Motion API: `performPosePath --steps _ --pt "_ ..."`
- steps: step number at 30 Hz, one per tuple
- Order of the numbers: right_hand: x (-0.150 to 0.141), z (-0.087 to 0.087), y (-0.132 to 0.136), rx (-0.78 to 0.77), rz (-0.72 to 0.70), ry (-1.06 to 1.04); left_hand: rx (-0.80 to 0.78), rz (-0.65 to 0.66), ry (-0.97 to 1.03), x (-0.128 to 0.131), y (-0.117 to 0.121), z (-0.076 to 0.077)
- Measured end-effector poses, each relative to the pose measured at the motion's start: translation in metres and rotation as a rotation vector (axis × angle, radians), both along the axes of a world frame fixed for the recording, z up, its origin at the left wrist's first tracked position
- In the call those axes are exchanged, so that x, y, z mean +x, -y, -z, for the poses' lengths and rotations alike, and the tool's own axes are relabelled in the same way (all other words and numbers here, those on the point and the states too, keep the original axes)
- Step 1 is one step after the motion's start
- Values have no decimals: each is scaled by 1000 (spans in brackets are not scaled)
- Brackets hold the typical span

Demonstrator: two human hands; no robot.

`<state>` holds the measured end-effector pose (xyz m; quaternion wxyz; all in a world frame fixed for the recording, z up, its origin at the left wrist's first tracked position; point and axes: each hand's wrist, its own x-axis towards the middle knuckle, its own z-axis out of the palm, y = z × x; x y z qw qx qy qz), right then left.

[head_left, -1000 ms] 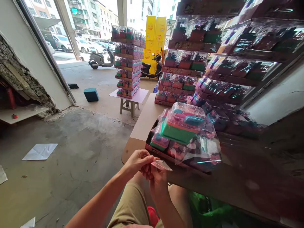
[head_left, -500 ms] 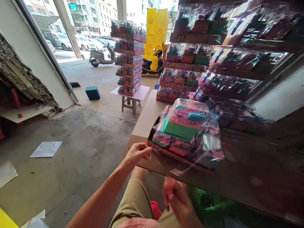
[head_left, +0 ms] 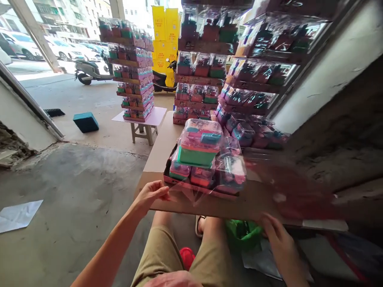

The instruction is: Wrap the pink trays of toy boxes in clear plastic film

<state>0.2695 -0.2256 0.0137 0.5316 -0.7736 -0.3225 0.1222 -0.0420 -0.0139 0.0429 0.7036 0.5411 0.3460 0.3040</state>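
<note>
A pile of toy sets [head_left: 203, 159] in clear wrap, pink, green and teal, sits in a shallow tray on a brown cardboard board [head_left: 227, 207] in front of me. My left hand [head_left: 149, 195] pinches the edge of a clear plastic film [head_left: 191, 195] at the tray's near left corner. The film stretches right across the front of the tray and is blurred there. My right hand [head_left: 277, 241] is low at the board's near edge on the right, fingers curled, apparently on the film's other end. My knees in tan shorts are below the board.
Stacked trays of the same toy sets [head_left: 239, 75] fill the back and right of the board. Another stack stands on a small stool [head_left: 143, 127] on the concrete floor. A teal box [head_left: 85, 121], a white sheet [head_left: 18, 215], scooters and yellow crates lie beyond. A green bag [head_left: 242, 235] is under the board.
My hands, together on a small clear piece a second ago, have parted: the left stays at the tray corner, the right swung down and far right. The view turned right.
</note>
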Motion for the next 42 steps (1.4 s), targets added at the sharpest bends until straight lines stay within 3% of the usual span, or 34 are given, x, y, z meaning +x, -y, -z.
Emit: performPosePath --steps 3,6,14,20,24,36,42 --pt "-20 -16 -47 4 -65 -244 -24 -10 -12 0 3 -1" --pt "-35 -22 -71 -11 -111 -300 -28 -16 -15 -1 5 -1" --pt "-37 0 -61 74 -151 -104 62 -52 -86 1 -3 8" --pt "-38 4 -73 110 -56 156 500 -247 -428 11 -10 19" --pt "-34 12 -77 129 -99 226 682 -312 -467 18 -16 24" --pt "-19 14 -80 98 -178 302 662 -317 -439 24 -22 31" --pt "-14 14 -77 51 -192 325 732 -325 -477 25 -24 34"
